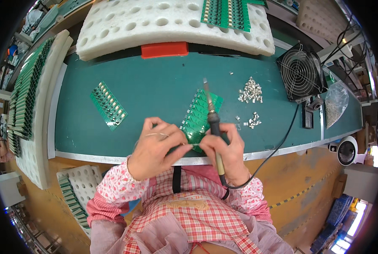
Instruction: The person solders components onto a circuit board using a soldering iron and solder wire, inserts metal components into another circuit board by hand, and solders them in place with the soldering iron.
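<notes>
My right hand (228, 153) is closed around a soldering iron (214, 125), whose metal tip points away from me over a green circuit board panel (193, 115). Its thumb and forefinger also come together at the panel's near end. Opposite it, my left hand (157, 148) has its fingers pinched close to the same spot. A small pale bit shows between the two hands, too small to name. The panel lies at a slant on the green mat, with rows of metal pins along its left side.
Left on the mat (148, 84) lies a second board panel (108, 106) with white parts. Small metal connectors form a larger pile (251, 91) and a smaller pile (253, 121). Behind are a red block (164, 49) and white foam (121, 36); a black fan (301, 72) stands right.
</notes>
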The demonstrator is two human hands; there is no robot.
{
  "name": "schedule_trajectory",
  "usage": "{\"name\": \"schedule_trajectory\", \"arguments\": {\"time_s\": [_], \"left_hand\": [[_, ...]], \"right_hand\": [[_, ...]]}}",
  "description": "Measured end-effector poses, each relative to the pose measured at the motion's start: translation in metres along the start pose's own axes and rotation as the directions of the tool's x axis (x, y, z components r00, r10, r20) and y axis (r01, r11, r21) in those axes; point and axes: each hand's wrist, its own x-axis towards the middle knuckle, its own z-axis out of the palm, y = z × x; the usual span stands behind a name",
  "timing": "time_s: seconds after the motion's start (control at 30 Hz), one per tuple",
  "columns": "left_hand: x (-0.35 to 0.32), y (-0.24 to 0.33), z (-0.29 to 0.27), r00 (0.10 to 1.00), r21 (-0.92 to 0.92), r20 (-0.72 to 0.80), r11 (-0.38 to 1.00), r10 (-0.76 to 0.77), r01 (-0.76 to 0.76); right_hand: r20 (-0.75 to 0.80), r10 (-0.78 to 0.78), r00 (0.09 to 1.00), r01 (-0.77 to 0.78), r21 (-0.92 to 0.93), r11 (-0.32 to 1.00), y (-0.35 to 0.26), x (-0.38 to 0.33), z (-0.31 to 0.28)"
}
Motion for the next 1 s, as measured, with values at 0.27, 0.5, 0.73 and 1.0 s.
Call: {"name": "schedule_trajectory", "arguments": {"time_s": [0.27,0.5,0.73,1.0], "left_hand": [[0.044,-0.049,-0.021,0.980,0.130,-0.084,0.973,-0.180,0.190],[0.071,-0.065,-0.018,0.988,0.112,0.036,0.983,-0.147,0.143],[0.067,-0.077,0.013,0.986,-0.194,-0.031,0.968,-0.166,0.157],[0.066,-0.080,0.014,0.985,-0.301,0.056,0.938,-0.164,0.174]], "right_hand": [[-0.092,0.257,0.962,-0.273,-0.302,0.914,0.019,0.021,0.002],[0.039,0.141,0.989,-0.117,-0.370,0.922,0.014,0.022,-0.009],[-0.342,0.350,0.872,-0.313,0.160,0.936,0.023,0.013,-0.024],[-0.300,0.552,0.778,-0.371,0.490,0.789,0.023,0.017,-0.011]]}}
